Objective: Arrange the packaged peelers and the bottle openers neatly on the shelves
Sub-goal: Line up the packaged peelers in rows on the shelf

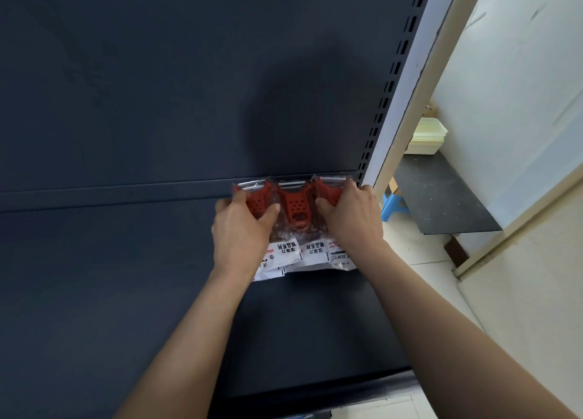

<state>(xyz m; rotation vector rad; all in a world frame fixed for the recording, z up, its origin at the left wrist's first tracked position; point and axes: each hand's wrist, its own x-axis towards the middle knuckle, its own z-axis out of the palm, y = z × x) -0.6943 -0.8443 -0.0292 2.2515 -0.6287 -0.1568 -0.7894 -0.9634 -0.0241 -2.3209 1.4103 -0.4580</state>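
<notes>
From the head camera, three packaged peelers (295, 210) lie side by side in a row on a dark shelf (126, 276). They sit at its far edge, against the back panel (157, 87) and close to the slotted upright (388, 87) at the right end.

Each peeler is orange-red plastic with a flared, forked body pierced by small round holes. A thin metal blade bar spans the top of the middle one. Each is sealed in a clear, crinkled, glossy bag. A white card label with black characters and a little red print sits at the near end of each bag. The labels overlap slightly and fan towards the person.

The left hand (243, 229) grips the left packet, with its thumb laid across the red body and its fingers curled round the outer edge. The right hand (353, 217) grips the right packet in the same way, fingers hooked over its far end and thumb pressing the inner side. The hands are apart, and the middle packet lies uncovered between them.

The shelf and back panel are smooth, matt, dark blue-grey metal. Beyond the upright are a stack of pale yellow plastic tubs (426, 135), a flat dark board (441, 198) and part of a blue stool (392, 206).
</notes>
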